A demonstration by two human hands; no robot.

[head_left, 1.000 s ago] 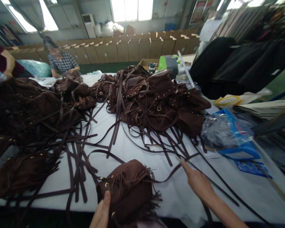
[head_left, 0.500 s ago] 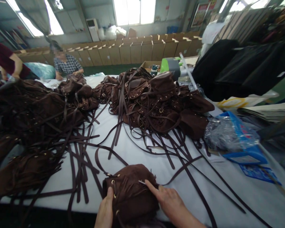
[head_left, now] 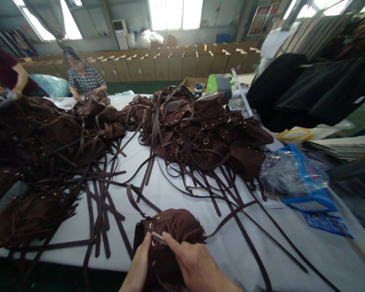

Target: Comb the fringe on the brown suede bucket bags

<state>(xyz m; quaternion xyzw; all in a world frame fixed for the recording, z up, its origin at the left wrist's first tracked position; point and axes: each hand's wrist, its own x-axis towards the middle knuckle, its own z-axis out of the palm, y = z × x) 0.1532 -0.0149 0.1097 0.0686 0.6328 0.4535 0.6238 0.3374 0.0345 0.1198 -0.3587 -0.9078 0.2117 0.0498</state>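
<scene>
As the head view shows, the left hand [head_left: 140,261] grips the eyeleted rim of a brown fringed bag [head_left: 162,261] at the white table's [head_left: 280,267] near edge, while the right hand [head_left: 197,263] clasps a slim tool [head_left: 158,236]. The bag looks soft and light; its rim seems the surest hold. Red marks on the right-hand blue plastic packet [head_left: 305,172] are unreadable.

Glaring windows [head_left: 175,14], muted light, stretched edges
</scene>
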